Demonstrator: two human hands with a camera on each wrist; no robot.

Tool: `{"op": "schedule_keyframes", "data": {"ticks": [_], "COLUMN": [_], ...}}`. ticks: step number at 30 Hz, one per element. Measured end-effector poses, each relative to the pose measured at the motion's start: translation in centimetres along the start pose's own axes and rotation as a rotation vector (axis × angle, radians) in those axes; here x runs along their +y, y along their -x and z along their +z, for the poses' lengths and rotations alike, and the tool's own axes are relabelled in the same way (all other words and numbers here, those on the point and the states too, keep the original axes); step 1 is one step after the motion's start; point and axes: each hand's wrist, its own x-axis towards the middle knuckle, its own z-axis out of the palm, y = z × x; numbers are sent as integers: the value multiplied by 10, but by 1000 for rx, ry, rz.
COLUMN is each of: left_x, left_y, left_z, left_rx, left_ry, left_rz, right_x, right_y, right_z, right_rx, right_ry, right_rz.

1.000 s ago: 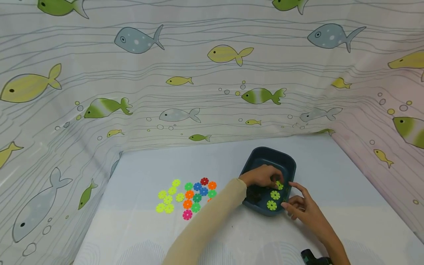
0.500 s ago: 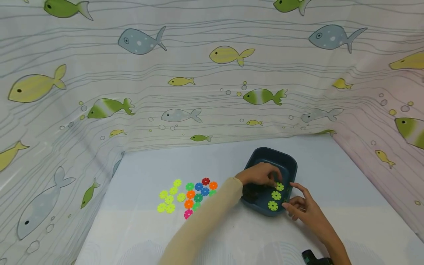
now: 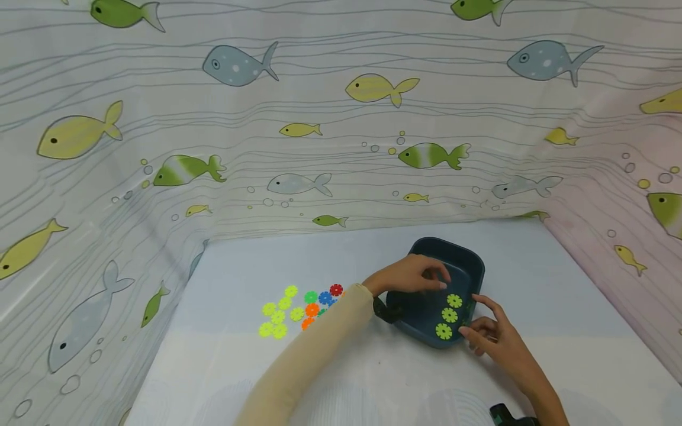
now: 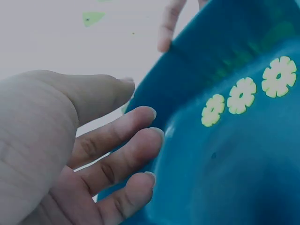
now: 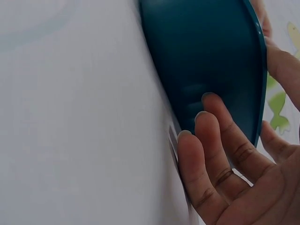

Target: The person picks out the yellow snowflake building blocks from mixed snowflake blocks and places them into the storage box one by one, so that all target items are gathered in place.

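The head view shows the whole blue tray (image 3: pixel 453 251) on the white table (image 3: pixel 405 384), with three yellow flower pieces (image 3: pixel 452 315) lying in a row on its floor, along the right side. It alone shows the other flower pieces (image 3: pixel 277 318), yellow, green, blue, orange and red, loose on the table left of the tray and partly covered by the beige sleeve (image 3: pixel 314 349).

The left hand (image 3: pixel 412 275) is above the tray, near the yellow row. From overhead its fingers look loosely bent; the left wrist view shows the thumb well apart from three fingers, with gaps between them. Whether they touch the tray I cannot tell.

The right hand (image 3: pixel 501 340) holds the tray's right side. From overhead, thumb and forefinger are apart at the tray's rim, the rest tucked below; the right wrist view shows those lower fingers slightly spread, bent against the tray's outer wall.
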Motion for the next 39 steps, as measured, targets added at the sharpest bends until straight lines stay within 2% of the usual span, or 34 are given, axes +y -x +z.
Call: {"op": "schedule_keyframes", "data": {"ticks": [4,9,16,27,39], "left_x": [2,1,-8,-31,-60], "left_y": [11,30,60,109,163], "left_z": [-6,-13,-25,-39,-56], "left_rx": [14,52,95,189,287], "left_ry": [32,74,87,122,38], "left_rz": [10,19,27,-73,-175], "right_x": [-1,1,4,0,0], "right_y": [1,1,1,3,1], "right_z": [0,-2,-2,-1,1], "right_rx": [-2,-16,-25,-22,-17], "right_ry": [-18,-6,-5,-12,-14], "right_rz": [6,-28,-45,-38,-18]}}
